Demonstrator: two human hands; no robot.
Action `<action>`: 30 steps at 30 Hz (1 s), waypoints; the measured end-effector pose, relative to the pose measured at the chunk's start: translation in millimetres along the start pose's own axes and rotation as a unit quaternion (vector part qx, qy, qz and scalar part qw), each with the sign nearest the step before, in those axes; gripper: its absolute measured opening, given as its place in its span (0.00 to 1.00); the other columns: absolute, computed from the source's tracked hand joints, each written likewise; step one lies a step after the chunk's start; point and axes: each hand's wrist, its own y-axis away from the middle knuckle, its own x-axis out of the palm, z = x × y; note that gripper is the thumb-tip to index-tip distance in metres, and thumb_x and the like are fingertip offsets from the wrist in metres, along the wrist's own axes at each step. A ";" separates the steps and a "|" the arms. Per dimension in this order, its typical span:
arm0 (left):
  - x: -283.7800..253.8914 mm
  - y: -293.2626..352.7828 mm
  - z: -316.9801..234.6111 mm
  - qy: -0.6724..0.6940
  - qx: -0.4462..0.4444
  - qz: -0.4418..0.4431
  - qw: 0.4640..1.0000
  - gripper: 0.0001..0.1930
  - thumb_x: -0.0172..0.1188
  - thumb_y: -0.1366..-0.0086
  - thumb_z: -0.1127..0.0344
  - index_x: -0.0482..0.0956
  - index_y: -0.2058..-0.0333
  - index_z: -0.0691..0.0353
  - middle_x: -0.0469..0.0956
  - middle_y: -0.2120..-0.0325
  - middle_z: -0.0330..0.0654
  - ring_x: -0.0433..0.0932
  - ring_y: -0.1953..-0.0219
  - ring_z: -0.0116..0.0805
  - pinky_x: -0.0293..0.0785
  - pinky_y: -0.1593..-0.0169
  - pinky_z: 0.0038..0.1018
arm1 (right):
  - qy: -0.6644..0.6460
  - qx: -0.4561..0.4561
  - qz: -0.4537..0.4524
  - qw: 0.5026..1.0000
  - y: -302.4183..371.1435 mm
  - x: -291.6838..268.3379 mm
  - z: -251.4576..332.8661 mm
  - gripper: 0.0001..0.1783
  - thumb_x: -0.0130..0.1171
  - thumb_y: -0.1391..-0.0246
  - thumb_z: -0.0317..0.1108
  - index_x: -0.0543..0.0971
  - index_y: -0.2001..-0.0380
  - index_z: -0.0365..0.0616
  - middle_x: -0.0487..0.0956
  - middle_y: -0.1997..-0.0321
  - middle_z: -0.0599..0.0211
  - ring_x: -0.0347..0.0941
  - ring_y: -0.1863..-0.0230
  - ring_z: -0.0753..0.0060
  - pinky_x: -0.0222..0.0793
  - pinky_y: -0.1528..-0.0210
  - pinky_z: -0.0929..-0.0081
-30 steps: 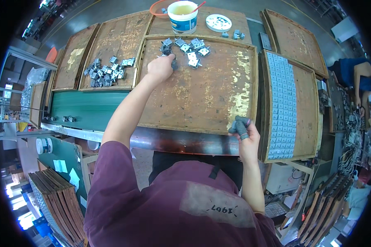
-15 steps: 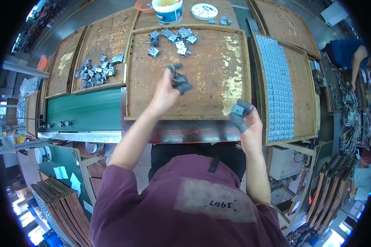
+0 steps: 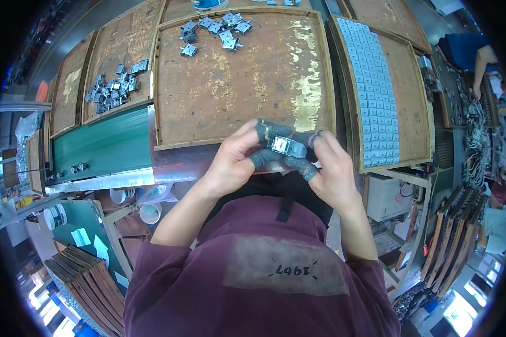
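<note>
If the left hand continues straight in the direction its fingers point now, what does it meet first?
The left hand points right, toward the right hand. It would probably first meet the small metal part both hands hold between them.

I hold a small grey metal part (image 3: 287, 147) — boxy, with a pale shiny face turned up — pinched between the dark-taped fingertips of my left hand (image 3: 235, 163) and right hand (image 3: 330, 171), just over the near edge of the worn wooden tray (image 3: 219, 95).
</note>
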 end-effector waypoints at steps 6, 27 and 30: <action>19.0 0.2 17.8 -0.145 0.020 -0.005 0.989 0.25 0.53 0.37 0.87 0.72 0.41 0.66 0.67 0.51 0.40 0.74 0.48 0.30 0.76 0.48 0.25 | 0.082 -0.035 -0.027 0.996 4.2 14.6 -9.5 0.16 0.65 0.60 0.19 0.77 0.63 0.34 0.73 0.67 0.55 0.75 0.66 0.50 0.72 0.67 0.60; 40.6 -22.3 42.4 -0.320 0.231 0.001 0.919 0.32 0.72 0.54 0.65 0.76 0.48 0.67 0.79 0.53 0.52 0.79 0.56 0.53 0.76 0.51 0.39 | -0.194 0.163 0.104 0.962 22.3 9.1 -38.4 0.25 0.70 0.54 0.50 0.78 0.65 0.38 0.79 0.72 0.54 0.77 0.73 0.61 0.71 0.69 0.67; 35.4 -41.8 63.1 -0.321 0.207 0.027 0.924 0.31 0.70 0.54 0.68 0.76 0.48 0.65 0.77 0.52 0.52 0.76 0.54 0.53 0.73 0.47 0.40 | -0.136 0.190 0.090 0.968 18.5 -1.8 -54.0 0.26 0.71 0.53 0.52 0.78 0.64 0.38 0.80 0.72 0.54 0.78 0.72 0.62 0.73 0.67 0.68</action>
